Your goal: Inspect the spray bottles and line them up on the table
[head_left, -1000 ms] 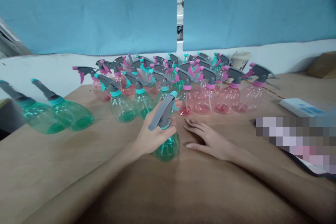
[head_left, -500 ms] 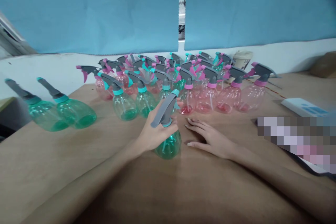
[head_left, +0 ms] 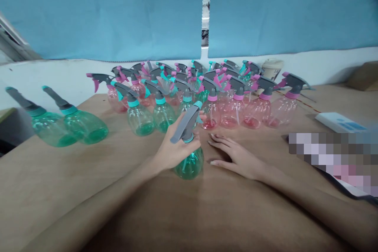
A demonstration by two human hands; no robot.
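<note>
"What hangs across the upper frame?"

"Two panels of blue fabric (head_left: 118, 15), with a narrow bright strip (head_left: 205, 12) running down between them."

"And below that?"

"A white wall (head_left: 67, 82), marked by a small dark spot at the left."

"What about the surface in front?"

"A light brown wooden table (head_left: 97, 173), softly lit, with faint grain. A brown box (head_left: 362, 76) sits by the wall at the right edge."

On the bench (head_left: 124, 204), the front bottle (head_left: 189, 165) stands before the cluster (head_left: 140, 120) of bottles. A pair (head_left: 85, 126) of bottles is left of both; a tub (head_left: 272, 70) is behind the cluster, toward the right.
</note>
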